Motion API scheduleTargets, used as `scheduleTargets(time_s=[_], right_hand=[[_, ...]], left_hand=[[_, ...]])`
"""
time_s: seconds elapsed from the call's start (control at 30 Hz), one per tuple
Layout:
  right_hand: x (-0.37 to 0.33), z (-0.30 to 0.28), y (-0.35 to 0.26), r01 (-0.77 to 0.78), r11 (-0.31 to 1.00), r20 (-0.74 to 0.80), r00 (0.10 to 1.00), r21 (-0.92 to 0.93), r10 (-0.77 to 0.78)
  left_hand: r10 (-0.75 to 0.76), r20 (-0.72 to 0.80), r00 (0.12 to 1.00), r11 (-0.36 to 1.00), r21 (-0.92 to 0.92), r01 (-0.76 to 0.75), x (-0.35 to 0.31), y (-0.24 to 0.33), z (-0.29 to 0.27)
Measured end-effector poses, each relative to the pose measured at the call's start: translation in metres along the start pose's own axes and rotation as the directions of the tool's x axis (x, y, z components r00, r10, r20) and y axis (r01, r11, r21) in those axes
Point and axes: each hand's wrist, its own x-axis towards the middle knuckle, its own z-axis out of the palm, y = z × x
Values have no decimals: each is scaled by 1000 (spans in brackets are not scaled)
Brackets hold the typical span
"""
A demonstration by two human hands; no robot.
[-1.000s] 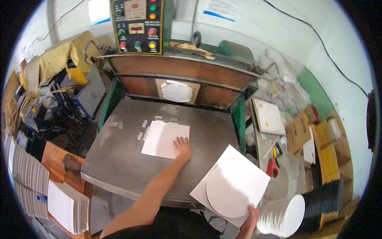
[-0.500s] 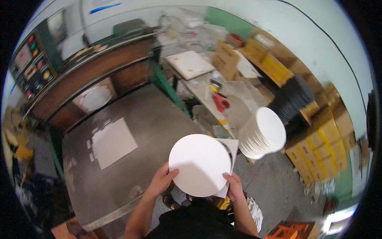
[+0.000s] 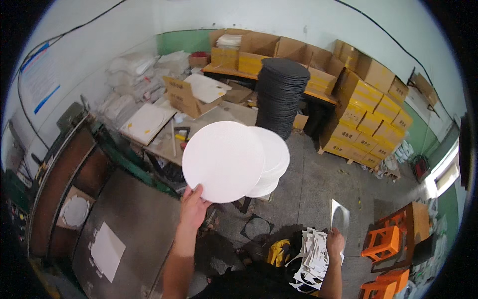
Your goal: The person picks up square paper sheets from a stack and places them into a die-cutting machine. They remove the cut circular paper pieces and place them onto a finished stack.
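A round white disc (image 3: 222,162) is pinched at its lower edge by my left hand (image 3: 194,208), thumb on top. It is raised in front of a stack of white discs (image 3: 278,155) and partly hides it. Down at the right, my right hand (image 3: 335,243) grips a white sheet with a round cut-out (image 3: 339,204), seen at a steep angle. Just left of that hand lies a heap of white offcuts (image 3: 313,256). On the metal bed of the machine at the left rests another white sheet (image 3: 109,250).
A tall stack of black discs (image 3: 282,97) stands behind the white one. A worktable (image 3: 231,112) carries boards and a carton. Yellow-taped boxes (image 3: 366,122) are piled at the back right. Orange stools (image 3: 383,244) stand at the right, and a dark square piece (image 3: 257,227) lies on the floor.
My view has swung right. The disc and the cut-out sheet, held together before, are now apart: the disc stays in my left hand, and my right hand has carried the sheet down to the right.
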Motion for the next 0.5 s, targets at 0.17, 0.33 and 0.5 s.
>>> scheduleTargets(time_s=[0.17,0.33,0.5], right_hand=[[-16,74,97,-297,942,-41,955,-153,295],[-75,158,129,-550,792,467,645,-265,605],[-134,321,247,-68,973,950,211,-220,229]], left_hand=[[-86,41,995,996,28,85,91,-62,71],[-182,-156,971,960,185,209,122,-102,79],[-185,-140,973,946,241,215,129,-117,82]])
